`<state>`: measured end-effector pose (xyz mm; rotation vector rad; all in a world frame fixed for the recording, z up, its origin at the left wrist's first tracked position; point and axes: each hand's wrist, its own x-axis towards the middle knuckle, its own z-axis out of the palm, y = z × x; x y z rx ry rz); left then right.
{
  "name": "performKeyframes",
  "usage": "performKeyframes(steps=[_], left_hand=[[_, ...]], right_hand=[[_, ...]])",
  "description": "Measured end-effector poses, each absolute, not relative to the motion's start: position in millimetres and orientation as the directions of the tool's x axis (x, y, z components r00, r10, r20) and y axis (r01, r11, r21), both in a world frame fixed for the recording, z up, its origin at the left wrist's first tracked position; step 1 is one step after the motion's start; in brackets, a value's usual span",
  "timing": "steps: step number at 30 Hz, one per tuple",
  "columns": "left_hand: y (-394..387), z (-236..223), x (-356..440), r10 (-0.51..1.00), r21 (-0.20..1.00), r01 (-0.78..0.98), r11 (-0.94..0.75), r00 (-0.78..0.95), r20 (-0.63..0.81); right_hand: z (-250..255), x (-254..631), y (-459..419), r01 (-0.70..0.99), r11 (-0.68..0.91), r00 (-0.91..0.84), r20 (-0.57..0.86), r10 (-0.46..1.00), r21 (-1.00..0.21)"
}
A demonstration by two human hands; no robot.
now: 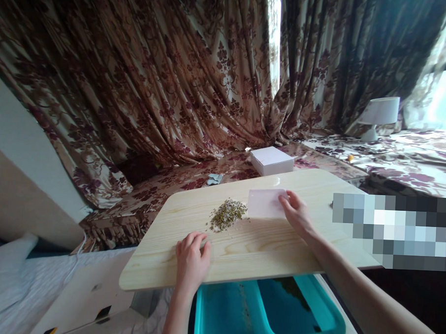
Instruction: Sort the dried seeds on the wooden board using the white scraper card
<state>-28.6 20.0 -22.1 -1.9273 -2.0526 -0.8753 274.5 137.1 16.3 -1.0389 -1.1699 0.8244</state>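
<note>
On the wooden tabletop (256, 247) lies a loose pile of small dried flower buds or herbs (227, 215), yellow-green with darker bits. My right hand (296, 212) grips the right edge of a pale, thin rectangular card (265, 203), thumb on its near face. The card stands tilted over the table just right of the pile; whether its lower edge touches the wood I cannot tell. Close to the near side of the pile, my left hand (193, 258) rests palm down, fingers slightly bent and apart, with nothing in it.
Beneath the table's near edge sits a turquoise plastic tub (224, 310) with two sections. A white box (271, 160) stands beyond the far edge, near a small folded cloth (214, 179). A white lamp (380, 112) is at the far right. Floral curtains (193, 87) hang behind.
</note>
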Motion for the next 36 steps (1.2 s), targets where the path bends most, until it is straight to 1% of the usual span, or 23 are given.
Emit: performKeyframes(steps=[7, 14, 21, 25, 31, 36], left_hand=[[10.0, -9.2, -14.2, 0.833, 0.309, 0.951, -0.013, -0.161, 0.529], [9.4, -7.8, -13.9, 0.825, 0.3, 0.954, -0.019, -0.154, 0.543], [9.6, -9.0, -14.1, 0.826, 0.31, 0.95, -0.018, -0.161, 0.539], [10.5, -9.5, -15.2, 0.838, 0.323, 0.946, -0.02, -0.16, 0.521], [9.6, -9.7, -14.6, 0.822, 0.31, 0.95, -0.031, -0.153, 0.549], [9.3, -8.8, -14.2, 0.82, 0.3, 0.954, -0.023, -0.154, 0.551]], right_hand=[[21.0, 274.8, 131.6, 0.043, 0.324, 0.177, 0.326, 0.929, -0.945], [19.5, 272.6, 133.6, 0.007, 0.324, 0.19, 0.319, 0.928, -0.946], [21.8, 269.0, 132.8, 0.008, 0.31, 0.142, 0.308, 0.941, -0.951], [27.9, 269.5, 126.2, 0.022, 0.293, 0.154, 0.293, 0.944, -0.956], [32.5, 270.8, 120.4, -0.009, 0.276, 0.194, 0.269, 0.943, -0.961], [32.8, 272.5, 119.3, 0.03, 0.281, 0.216, 0.281, 0.935, -0.959]])
